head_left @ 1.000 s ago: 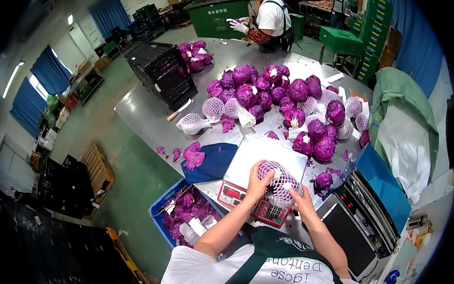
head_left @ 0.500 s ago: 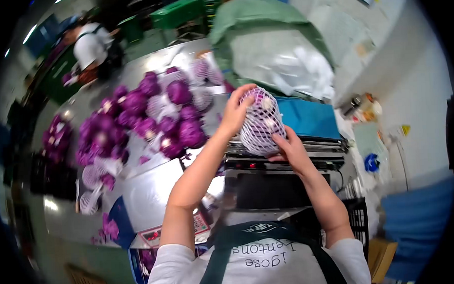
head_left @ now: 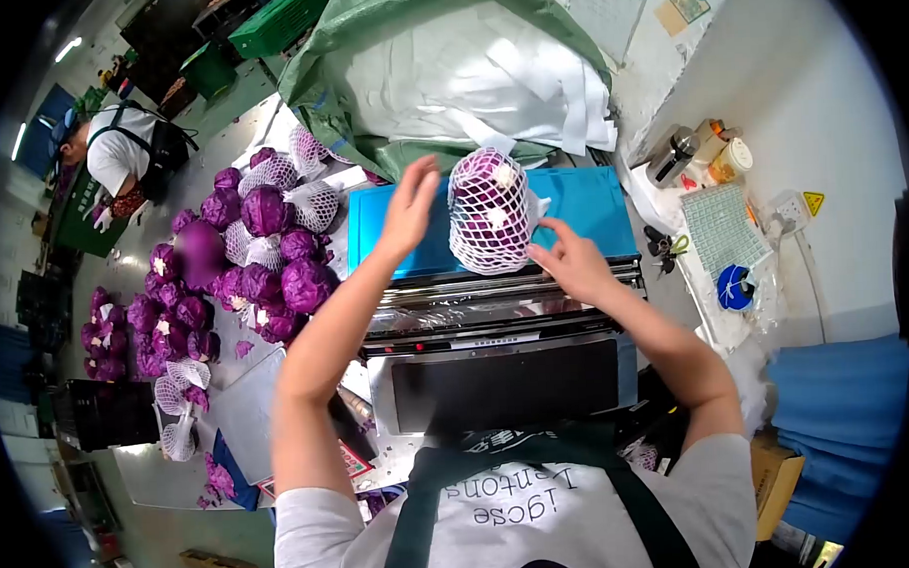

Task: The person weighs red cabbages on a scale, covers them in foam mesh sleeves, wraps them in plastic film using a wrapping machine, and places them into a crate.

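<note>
Two red cabbages in a white foam net (head_left: pixel 489 211) rest on the blue top (head_left: pixel 602 209) of a machine with a roll of clear film (head_left: pixel 455 306). My left hand (head_left: pixel 409 210) is raised just left of the net, apart from it, fingers extended and holding nothing. At the net's lower right, my right hand (head_left: pixel 572 263) has thumb and index finger spread, the thumb tip at the net's edge. Whether that thumb still touches the net is hard to tell.
Many red cabbages (head_left: pixel 262 211), some netted, cover the metal table at left. Behind the machine stands a green sack (head_left: pixel 313 89) of white material. Scissors (head_left: pixel 674 248) and blue tape (head_left: pixel 735 287) lie on the right ledge. Another person (head_left: pixel 124 145) works at far left.
The netted cabbages, held between both hands before, now sit on the blue top. My left hand has come off leftward, and my right hand has loosened. The view has shifted.
</note>
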A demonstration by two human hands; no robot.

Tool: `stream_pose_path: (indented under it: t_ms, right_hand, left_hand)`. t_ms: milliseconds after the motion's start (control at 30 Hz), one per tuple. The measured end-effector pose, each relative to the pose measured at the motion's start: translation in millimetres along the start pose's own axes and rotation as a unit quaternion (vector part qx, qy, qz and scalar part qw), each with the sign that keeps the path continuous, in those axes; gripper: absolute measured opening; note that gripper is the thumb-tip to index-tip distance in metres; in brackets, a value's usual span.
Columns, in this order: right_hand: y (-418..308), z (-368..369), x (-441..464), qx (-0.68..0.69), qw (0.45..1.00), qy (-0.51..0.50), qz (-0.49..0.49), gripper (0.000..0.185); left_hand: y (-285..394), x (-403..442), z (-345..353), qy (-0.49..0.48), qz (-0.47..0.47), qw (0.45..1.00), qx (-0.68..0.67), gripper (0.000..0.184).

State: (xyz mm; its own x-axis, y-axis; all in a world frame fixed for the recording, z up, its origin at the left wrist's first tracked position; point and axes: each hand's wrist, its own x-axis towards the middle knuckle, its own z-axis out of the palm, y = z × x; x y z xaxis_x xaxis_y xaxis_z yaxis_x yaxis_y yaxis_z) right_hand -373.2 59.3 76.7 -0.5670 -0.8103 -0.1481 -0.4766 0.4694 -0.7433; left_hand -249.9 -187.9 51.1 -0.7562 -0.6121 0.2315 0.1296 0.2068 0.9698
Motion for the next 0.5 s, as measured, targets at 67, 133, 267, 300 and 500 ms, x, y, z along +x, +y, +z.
stream_pose_path:
  t_ms: [67,133,267,300,500]
  right_hand:
    - [7,-20,-14,-0.013,0.988,0.023,-0.15,0.034]
    - [23,-40,-20,-0.125,0.931,0.025,-0.342,0.02]
    - [44,-54,-13,-0.271,0.833,-0.106,-0.471,0.025]
    - [49,-51,-10,-0.281,0.821,-0.114,-0.484,0.024]
    - [74,-31,-14,-0.22,0.865,-0.066,-0.447,0.013]
  left_hand:
    - [17,-29,-38,-0.041,0.096,0.971,0.215,0.035]
    - [57,-57,-65,-0.194,0.231,0.85,0.432,0.039]
    - [64,-95,-79,-0.44,0.266,0.651,0.558,0.056]
    - [56,-98,-79,-0.438,0.285,0.615,0.591,0.054]
    - [26,-107,-58,-0.373,0.289,0.703,0.532,0.032]
